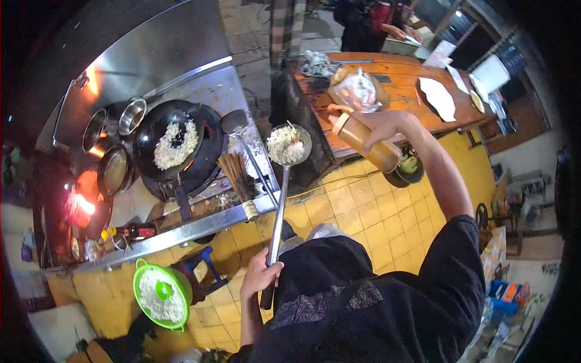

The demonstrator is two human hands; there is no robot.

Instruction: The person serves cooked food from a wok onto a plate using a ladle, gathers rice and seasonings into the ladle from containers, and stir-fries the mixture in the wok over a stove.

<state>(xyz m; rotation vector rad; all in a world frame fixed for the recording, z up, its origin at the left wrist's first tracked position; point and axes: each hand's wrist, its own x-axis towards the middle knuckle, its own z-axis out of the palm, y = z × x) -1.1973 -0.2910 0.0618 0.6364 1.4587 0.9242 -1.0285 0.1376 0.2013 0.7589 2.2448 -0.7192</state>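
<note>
My left hand (261, 275) is wrapped round the handle of a long metal ladle (279, 224). Its round bowl, out past the stove edge, carries a heap of rice with pale shreds (285, 145) on top. My right hand (387, 128) grips a squeeze bottle (370, 144) of orange-brown sauce, tilted with its nozzle toward the upper left, to the right of the ladle bowl. On the stove, left of the ladle, a black wok (158, 130) holds more rice (177, 148). Between wok and ladle lie a brush of thin sticks (236, 175) and a dark spatula (235, 123).
Steel bowls (132, 116) and a pan (115, 171) stand left of the wok, by an open flame (85, 204). A green basin (187, 290) of rice is at lower left. On the wooden table (396, 72) lies a plastic bag (358, 92). Another person (369, 24) stands behind it.
</note>
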